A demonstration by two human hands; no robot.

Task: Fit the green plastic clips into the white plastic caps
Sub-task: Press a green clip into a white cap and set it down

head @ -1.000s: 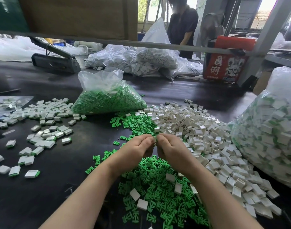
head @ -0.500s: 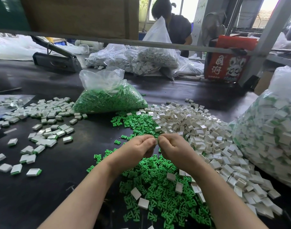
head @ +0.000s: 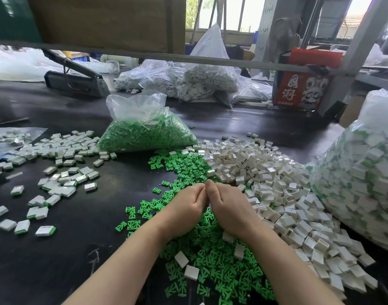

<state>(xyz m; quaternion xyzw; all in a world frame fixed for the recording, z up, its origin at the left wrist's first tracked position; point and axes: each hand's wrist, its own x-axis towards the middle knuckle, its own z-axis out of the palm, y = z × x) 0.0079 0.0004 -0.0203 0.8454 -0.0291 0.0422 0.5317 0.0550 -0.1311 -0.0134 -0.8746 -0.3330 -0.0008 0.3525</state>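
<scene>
Loose green clips (head: 210, 256) lie in a heap on the dark table right under my wrists. To the right of them spreads a pile of white caps (head: 276, 183). My left hand (head: 184, 208) and my right hand (head: 230, 208) meet above the green heap. Both are shut, knuckles up, thumbs and fingertips pressed together on a small piece that the fingers hide. A few white caps (head: 191, 271) lie among the clips near my forearms.
A clear bag of green clips (head: 144, 135) stands behind the heaps. Assembled white-and-green pieces (head: 56, 150) are scattered at the left. A large bag of such pieces (head: 360, 177) fills the right. Bags of white parts (head: 199, 80), a red box (head: 303, 84) and a metal bar (head: 144, 55) are at the back.
My two hands have closed tighter against each other, and the pale piece seen between the fingertips is now hidden. The person at the back has left the view.
</scene>
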